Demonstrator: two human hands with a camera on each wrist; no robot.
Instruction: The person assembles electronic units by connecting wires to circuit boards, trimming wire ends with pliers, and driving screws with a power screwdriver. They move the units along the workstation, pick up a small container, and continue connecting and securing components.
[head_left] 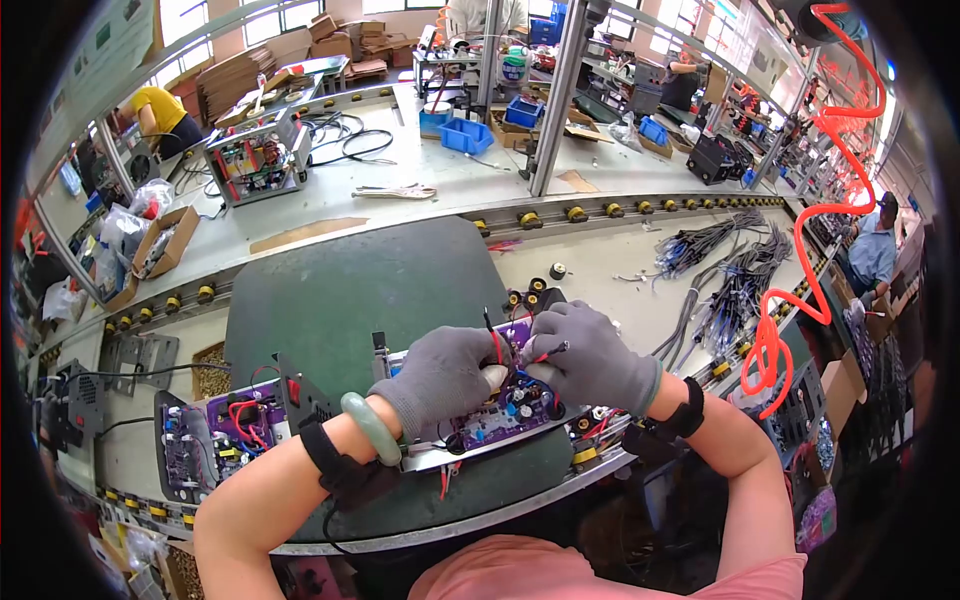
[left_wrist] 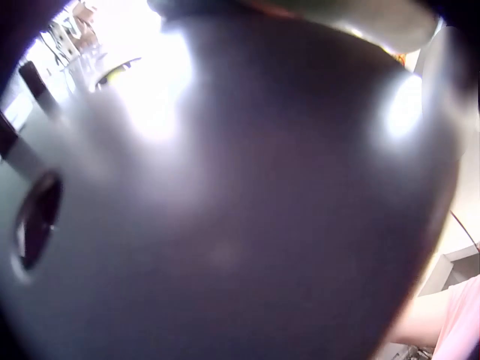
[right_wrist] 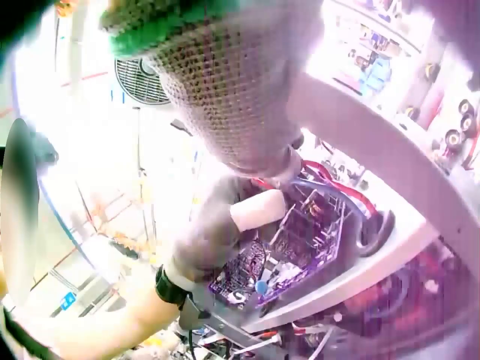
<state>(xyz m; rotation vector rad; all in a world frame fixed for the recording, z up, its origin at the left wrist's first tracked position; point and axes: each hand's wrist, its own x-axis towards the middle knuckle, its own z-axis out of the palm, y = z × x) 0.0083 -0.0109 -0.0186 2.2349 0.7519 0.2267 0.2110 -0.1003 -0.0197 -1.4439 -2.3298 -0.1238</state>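
Both hands wear grey gloves and meet over a purple circuit board [head_left: 488, 432] set in a pale metal chassis. The left hand [head_left: 440, 378] comes from the left with curled fingers, pinching a red lead with a black end [head_left: 493, 338]. From the right, the right hand [head_left: 590, 355] pinches another red-and-black lead [head_left: 550, 353] between thumb and fingers. In the right wrist view, the left hand's pale fingertip [right_wrist: 259, 210] lies over the board's parts, beside red and blue wires [right_wrist: 349, 195]. A dark, glossy, blurred surface [left_wrist: 255, 195] fills most of the left wrist view.
A green mat [head_left: 370, 280] lies under the work. Left is a second purple board [head_left: 200, 450]; black cable bundles [head_left: 735, 290] lie to the right. A red coiled hose [head_left: 825, 210] hangs at the right. Black-and-yellow round parts [head_left: 530, 295] stand behind the chassis.
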